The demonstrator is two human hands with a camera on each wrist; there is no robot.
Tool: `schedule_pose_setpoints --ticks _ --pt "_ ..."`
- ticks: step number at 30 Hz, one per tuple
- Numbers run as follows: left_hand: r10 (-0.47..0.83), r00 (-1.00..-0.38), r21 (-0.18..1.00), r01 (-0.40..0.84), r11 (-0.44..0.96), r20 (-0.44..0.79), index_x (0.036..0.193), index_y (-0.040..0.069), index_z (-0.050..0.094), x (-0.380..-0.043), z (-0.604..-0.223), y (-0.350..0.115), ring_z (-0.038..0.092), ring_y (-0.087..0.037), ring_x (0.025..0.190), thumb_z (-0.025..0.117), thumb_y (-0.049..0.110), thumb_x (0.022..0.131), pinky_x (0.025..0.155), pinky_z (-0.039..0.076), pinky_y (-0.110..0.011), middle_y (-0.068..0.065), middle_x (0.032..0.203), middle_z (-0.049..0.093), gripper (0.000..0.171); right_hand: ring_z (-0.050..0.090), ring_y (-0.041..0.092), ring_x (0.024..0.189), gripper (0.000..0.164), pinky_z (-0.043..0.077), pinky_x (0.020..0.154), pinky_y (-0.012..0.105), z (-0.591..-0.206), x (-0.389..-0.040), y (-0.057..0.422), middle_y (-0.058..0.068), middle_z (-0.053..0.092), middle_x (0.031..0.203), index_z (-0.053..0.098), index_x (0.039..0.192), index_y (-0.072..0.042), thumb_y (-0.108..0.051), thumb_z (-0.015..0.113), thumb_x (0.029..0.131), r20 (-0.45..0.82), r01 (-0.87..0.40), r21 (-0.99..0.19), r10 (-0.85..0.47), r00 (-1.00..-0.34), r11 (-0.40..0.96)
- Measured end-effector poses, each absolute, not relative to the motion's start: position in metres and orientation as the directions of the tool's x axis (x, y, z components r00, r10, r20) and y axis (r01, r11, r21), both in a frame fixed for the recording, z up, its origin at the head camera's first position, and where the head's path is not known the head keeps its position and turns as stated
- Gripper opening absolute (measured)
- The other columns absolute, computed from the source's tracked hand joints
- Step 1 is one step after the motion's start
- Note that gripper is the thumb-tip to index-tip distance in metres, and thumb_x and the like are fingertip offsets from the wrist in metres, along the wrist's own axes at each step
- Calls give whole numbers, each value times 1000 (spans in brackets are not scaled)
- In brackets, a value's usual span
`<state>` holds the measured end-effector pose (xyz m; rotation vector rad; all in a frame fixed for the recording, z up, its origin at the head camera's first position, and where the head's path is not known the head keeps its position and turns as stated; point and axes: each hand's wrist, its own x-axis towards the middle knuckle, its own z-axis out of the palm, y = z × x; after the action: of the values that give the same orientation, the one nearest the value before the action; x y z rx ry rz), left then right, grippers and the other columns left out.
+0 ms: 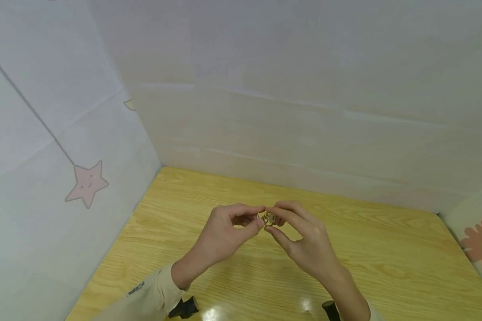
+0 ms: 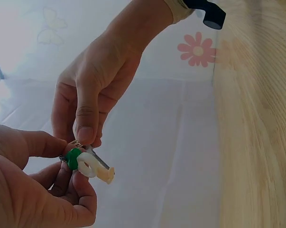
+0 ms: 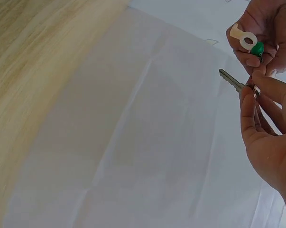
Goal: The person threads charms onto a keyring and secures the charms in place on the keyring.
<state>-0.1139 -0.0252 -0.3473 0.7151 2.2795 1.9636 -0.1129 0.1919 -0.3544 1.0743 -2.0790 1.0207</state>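
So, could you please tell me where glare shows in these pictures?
Head: two bright spots on the table, near the bottom edge; left wrist: the wall washed out at upper left; right wrist: no strong glare, key distinct.

No txt, nos., labels or brands legible in any view. Head cam: small dark mark [image 1: 136,288] on cream L sleeve [image 1: 144,299], nr cuff [image 1: 169,281], looks like lettering but too blurred to read.
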Motion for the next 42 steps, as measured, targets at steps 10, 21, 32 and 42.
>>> schedule_pose_setpoints --ticks 10,21,32,42 --pt "456 -885 995 102 -12 96 127 9 73 -120 -347 -28 71 -22 97 71 22 99 83 56 -35 -3 115 73 30 68 21 78 33 55 75 22 -354 -115 193 13 67 105 73 108 4 -28 69 100 834 -865 -293 -333 -439 406" --pt "385 -907 981 191 15 170 123 15 76 -120 -344 -29 70 -22 97 72 22 98 82 57 -37 -1 112 73 26 74 22 83 40 58 72 25 -366 -120 192 12 72 104 70 118 3 13 79 80 749 -814 -511 -321 -579 276" --pt "386 -880 934 340 109 275 119 15 77 -117 -346 -26 68 -12 88 71 17 98 77 57 -34 7 102 72 22 50 9 62 26 41 54 17 -364 -120 194 4 68 91 75 94 -4 -28 67 101 826 -838 -318 -305 -474 444" --pt "356 -869 914 398 86 345 112 17 79 -114 -348 -24 67 -12 89 72 11 96 80 55 -35 6 102 72 18 62 21 57 5 50 52 24 -362 -109 193 15 69 77 71 96 4 8 70 92 483 -498 -863 -144 -863 89"
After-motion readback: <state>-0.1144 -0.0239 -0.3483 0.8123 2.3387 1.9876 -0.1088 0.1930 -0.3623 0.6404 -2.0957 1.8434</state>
